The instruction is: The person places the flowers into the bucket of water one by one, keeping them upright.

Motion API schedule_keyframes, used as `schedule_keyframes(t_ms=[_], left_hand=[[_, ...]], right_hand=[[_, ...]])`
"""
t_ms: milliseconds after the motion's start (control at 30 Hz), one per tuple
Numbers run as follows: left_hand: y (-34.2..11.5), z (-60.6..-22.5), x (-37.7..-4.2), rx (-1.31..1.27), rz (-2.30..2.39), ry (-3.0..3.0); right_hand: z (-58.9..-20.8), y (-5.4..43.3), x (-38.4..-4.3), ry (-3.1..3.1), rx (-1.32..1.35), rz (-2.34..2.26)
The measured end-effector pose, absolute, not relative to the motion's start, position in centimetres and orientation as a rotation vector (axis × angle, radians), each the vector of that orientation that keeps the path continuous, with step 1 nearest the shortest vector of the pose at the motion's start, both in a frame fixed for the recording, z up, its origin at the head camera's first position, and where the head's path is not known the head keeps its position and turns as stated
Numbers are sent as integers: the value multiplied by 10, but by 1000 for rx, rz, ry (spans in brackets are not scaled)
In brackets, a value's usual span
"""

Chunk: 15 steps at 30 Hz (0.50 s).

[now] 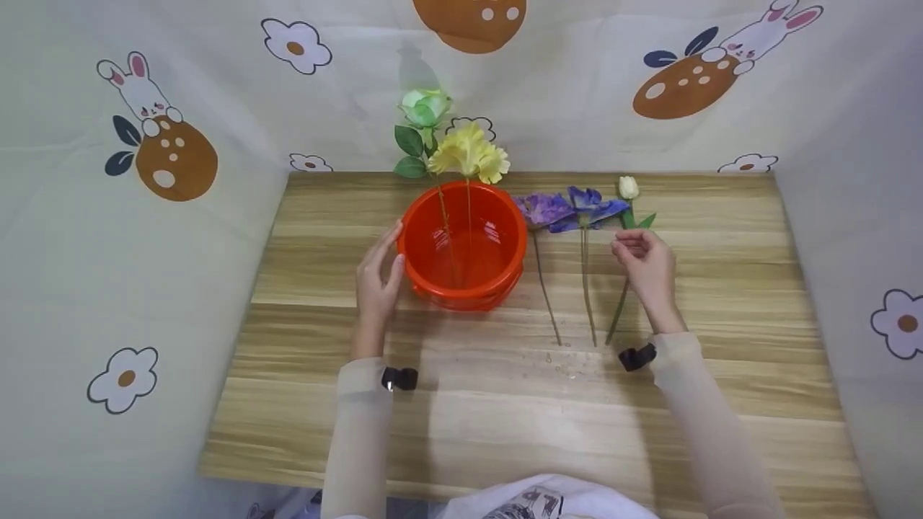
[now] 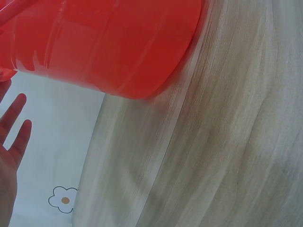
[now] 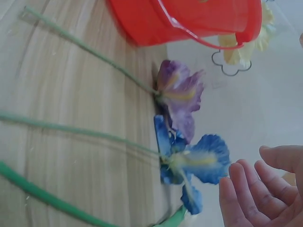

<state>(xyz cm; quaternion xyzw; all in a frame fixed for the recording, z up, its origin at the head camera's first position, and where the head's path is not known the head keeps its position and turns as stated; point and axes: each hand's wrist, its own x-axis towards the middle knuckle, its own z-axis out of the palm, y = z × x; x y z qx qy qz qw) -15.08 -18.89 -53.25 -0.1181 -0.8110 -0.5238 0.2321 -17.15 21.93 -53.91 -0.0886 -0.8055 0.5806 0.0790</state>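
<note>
A red bucket (image 1: 463,294) stands on the table, with a pale green rose (image 1: 425,108) and a yellow flower (image 1: 467,153) leaning in it, blooms above the far rim. My left hand (image 1: 376,282) is at the bucket's left side, fingers extended and fingertips right at the rim. Over the stem of a white tulip (image 1: 629,187) hovers my right hand (image 1: 651,270). Its fingers are loosely bent, and the right wrist view shows nothing between them and the thumb. Left of the tulip lie a blue flower (image 3: 199,158) and a purple flower (image 3: 180,92).
The wooden table (image 1: 303,404) meets a printed cloth backdrop (image 1: 577,86) along its back edge and sides. A thin red handle (image 3: 194,35) hangs on the bucket's outer wall. Small clear drops or specks (image 1: 572,375) lie below the flower stems.
</note>
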Motion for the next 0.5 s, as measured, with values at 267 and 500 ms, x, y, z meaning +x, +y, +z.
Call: schedule_keyframes(t_ms=[267,500], left_hand=[[-186,-522,-146,-300,-1384,-2258],[-190,-537,-152,-302,-1390,-2244]], right_hand=[[-556,235,-165,-2374,-341,1826],[-570,244,-164,-2446,-405,1702]])
